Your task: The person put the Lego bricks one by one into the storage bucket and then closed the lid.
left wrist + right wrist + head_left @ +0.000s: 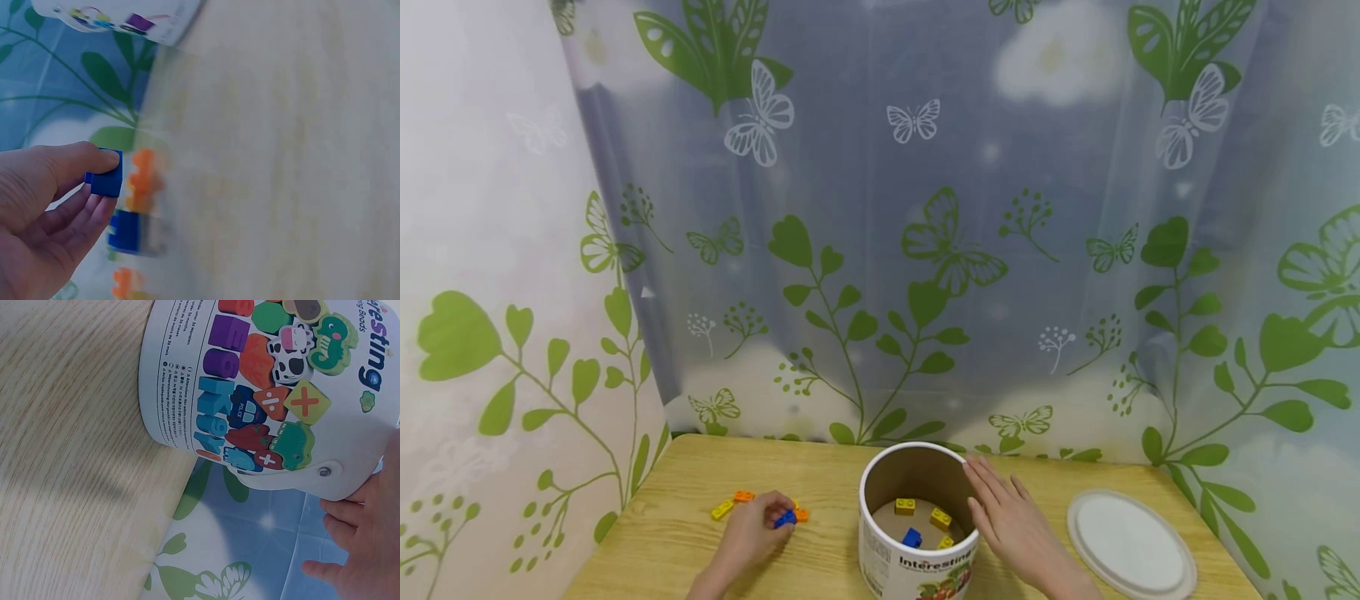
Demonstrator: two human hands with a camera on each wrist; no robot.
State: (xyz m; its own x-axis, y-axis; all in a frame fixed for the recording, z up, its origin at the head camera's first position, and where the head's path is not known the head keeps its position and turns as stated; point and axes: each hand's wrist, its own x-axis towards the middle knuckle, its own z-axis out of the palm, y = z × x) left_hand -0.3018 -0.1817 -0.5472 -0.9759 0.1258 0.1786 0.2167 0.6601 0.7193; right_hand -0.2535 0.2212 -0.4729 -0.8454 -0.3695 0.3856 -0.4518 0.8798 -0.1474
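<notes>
My left hand (751, 533) pinches a small blue toy brick (107, 178) between thumb and fingers, low over the table's left part. Beside it in the left wrist view are an orange brick (142, 172) and a second blue brick (127, 232). A white round bucket (878, 550) with printed pictures stands to the right, its top off. Inside lie a blue brick (912, 537) and yellow bricks (905, 506). Against the bucket's right rim rests my right hand (1018, 529), fingers mostly straight.
A white round lid (1131, 542) lies flat on the wooden table (827, 475), right of the bucket. Left of my left hand are a yellow brick (722, 509) and an orange brick (744, 497). A leaf-patterned curtain (880, 250) hangs along the table's back edge.
</notes>
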